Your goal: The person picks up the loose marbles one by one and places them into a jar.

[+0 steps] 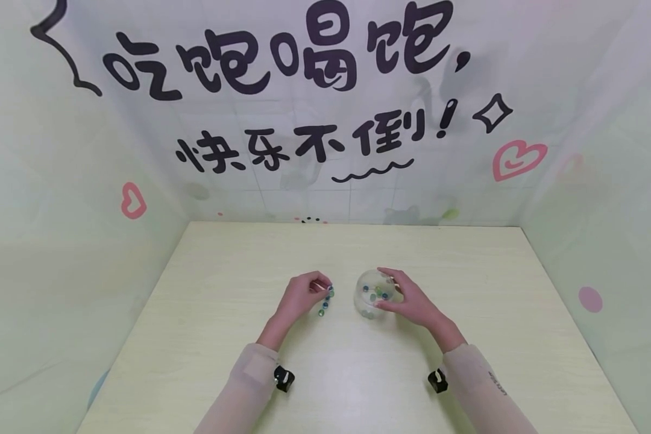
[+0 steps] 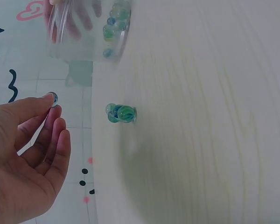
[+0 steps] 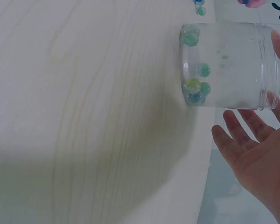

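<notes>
Between thumb and fingertip my left hand (image 1: 302, 296) pinches a blue glass marble (image 2: 53, 99), raised above the table. Below it, several green and blue marbles (image 2: 126, 113) stand in a short line on the tabletop. To the right is a clear wide-mouthed jar (image 3: 228, 65), upright, with several green, blue and yellow-green marbles (image 3: 204, 70) on its bottom. My right hand (image 1: 412, 301) holds the jar near its mouth, thumb on the near side and fingers on the far side; some fingers stand off the wall.
The pale wood-grain table (image 1: 228, 259) ends at a back wall sheet (image 1: 304, 199) printed with dark lettering and hearts. Similar sheets flank both sides. Black wrist cameras (image 1: 284, 379) sit at the sleeve cuffs.
</notes>
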`<state>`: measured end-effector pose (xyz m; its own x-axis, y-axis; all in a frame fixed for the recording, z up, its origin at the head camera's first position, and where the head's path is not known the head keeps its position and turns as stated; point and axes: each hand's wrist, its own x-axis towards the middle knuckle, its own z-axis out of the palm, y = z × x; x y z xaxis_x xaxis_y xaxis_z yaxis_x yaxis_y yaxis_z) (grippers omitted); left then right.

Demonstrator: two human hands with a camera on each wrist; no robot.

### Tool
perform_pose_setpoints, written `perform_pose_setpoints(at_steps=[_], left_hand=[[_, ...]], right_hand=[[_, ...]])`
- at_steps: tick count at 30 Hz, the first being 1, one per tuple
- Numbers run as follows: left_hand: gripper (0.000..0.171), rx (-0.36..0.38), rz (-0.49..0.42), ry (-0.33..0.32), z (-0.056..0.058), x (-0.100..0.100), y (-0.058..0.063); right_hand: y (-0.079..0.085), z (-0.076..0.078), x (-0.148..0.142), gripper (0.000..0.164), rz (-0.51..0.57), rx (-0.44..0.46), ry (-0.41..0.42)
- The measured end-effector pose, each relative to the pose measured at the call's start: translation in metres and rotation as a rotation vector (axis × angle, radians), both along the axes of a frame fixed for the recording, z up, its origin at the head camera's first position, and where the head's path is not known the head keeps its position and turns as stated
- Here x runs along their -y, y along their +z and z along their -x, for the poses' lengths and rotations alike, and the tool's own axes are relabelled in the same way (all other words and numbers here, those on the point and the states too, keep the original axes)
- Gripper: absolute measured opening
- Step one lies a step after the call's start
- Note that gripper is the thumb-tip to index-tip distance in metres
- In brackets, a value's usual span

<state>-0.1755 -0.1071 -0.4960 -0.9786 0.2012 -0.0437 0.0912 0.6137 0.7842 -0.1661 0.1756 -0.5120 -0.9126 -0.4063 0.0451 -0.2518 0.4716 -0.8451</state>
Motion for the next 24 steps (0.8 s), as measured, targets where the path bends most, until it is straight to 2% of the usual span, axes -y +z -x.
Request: perform_pose_setpoints(at_steps=[9,24], left_hand=[[0.011,-0.020,-0.011,-0.008,0.001,-0.010,0.005],[0.012,-0.052,-0.050,-0.084,0.002,-0.029,0.018]], right_hand=[[-0.001,0.001,0.000,0.077,0.003,0.003,0.003],[-0.001,0.002,0.000,0.076,-0.009,0.001,-0.005]])
